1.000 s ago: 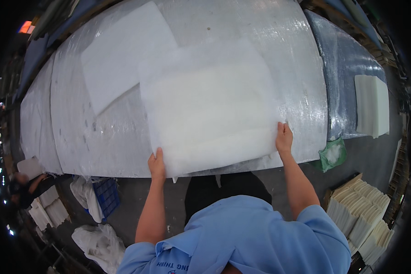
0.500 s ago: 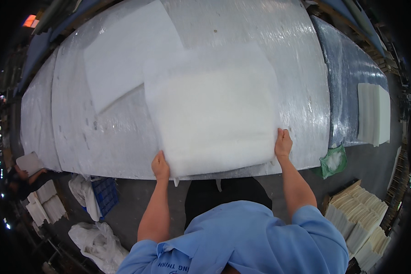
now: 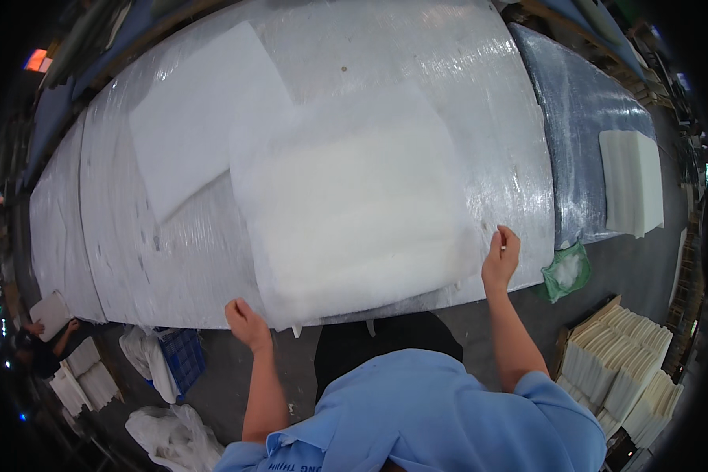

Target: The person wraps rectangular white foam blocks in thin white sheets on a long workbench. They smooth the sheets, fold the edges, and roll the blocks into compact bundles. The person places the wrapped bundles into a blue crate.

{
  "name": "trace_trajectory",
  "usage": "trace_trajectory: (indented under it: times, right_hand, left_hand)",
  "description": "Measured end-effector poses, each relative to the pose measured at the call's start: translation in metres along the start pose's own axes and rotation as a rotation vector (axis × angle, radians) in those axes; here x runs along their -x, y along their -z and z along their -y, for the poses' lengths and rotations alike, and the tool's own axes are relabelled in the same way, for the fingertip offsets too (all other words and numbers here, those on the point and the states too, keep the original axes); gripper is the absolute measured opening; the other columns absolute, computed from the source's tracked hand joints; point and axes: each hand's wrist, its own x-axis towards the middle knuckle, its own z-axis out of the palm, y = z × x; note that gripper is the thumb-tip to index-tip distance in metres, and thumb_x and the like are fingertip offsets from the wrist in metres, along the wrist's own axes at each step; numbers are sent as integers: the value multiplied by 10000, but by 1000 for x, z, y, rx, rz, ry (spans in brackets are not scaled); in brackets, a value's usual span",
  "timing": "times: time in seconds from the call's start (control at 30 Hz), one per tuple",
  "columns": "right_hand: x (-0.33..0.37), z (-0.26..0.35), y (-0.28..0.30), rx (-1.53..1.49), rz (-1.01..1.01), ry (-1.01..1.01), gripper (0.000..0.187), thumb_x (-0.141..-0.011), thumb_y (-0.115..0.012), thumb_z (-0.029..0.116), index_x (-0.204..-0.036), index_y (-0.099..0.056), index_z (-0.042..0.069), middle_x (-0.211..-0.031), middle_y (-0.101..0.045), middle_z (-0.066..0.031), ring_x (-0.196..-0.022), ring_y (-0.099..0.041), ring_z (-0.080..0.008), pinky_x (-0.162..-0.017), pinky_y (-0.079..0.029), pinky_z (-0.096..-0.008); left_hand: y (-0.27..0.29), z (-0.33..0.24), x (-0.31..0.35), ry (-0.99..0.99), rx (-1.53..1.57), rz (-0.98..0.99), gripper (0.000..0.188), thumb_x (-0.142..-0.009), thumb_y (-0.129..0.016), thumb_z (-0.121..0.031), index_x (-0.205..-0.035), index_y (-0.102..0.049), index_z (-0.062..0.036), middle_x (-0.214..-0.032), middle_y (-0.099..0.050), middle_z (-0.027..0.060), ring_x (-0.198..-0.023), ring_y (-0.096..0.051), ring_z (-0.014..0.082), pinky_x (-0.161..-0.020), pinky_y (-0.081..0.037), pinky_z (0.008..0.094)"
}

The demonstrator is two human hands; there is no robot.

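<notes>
A white, soft-looking padded sheet (image 3: 354, 212) lies at the near middle of a plastic-wrapped table (image 3: 495, 149), its middle cream-tinted and its near edge close to the table's front edge. Left of that edge, apart from the sheet, is my left hand (image 3: 248, 324), its fingers curled in with nothing seen in them. My right hand (image 3: 501, 261) hovers off the sheet's right side, fingers loosely bent, thumb apart, holding nothing visible. A flat white sheet (image 3: 208, 118) lies farther back at the left, and the padded sheet's corner meets it.
A stack of white pads (image 3: 631, 181) sits on the dark table section (image 3: 578, 118) at right. Below it hangs a green bag (image 3: 568, 272). Stacked cream pads (image 3: 617, 354) stand lower right. A blue crate (image 3: 182, 360) and plastic bag (image 3: 173, 436) are lower left, near another person (image 3: 43, 354).
Both hands have let go of the padded sheet's side edges and moved outward, the left one down and left, the right one slightly right. The view has shifted a little.
</notes>
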Motion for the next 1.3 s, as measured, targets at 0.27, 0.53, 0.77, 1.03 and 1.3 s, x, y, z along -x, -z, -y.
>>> trace_trajectory:
  times: [0.27,0.53,0.77,1.03,1.3]
  right_hand:
    - [68,13,-56,259,213,221,495,-1058,-556,248,-1429,-520,-78,-1342,-614,-289,-1242,-602,-429,-1095,-454,-470]
    - [25,20,-66,69,466,-279,593,-1087,-463,441,-1215,-666,-101,-1096,-706,-316,-1019,-673,-446,-931,-496,-493]
    - [13,5,-85,-56,312,-458,742,-1071,-407,579,-1066,-736,-85,-1060,-720,-323,-1025,-682,-453,-939,-499,-486]
    - [-8,18,-66,87,569,-386,682,-1060,-479,558,-1124,-741,-68,-1140,-712,-317,-1128,-667,-429,-986,-497,-472]
    - [-95,51,-99,-200,296,-168,454,-1089,-535,435,-1103,-655,-2,-976,-638,-111,-991,-569,-221,-908,-479,-375]
  left_hand:
    - [-48,-34,59,-153,-30,193,369,-1070,-554,-259,-1294,-643,20,-1172,-696,207,-1098,-673,343,-1015,-506,379]
    - [-59,-43,25,345,363,428,493,-1096,-469,-341,-1025,-673,103,-881,-671,100,-844,-611,213,-781,-485,364]
    - [-63,-27,-1,878,698,572,528,-1095,-491,-441,-1301,-645,21,-1200,-715,122,-1083,-682,266,-927,-550,388]
    - [-57,-32,-15,587,-32,634,581,-1065,-489,-439,-1292,-658,68,-1207,-714,263,-1149,-682,378,-973,-524,455]
    - [-77,-84,-86,146,362,203,649,-1048,-584,-475,-1440,-546,42,-1377,-609,225,-1222,-631,330,-1029,-494,412]
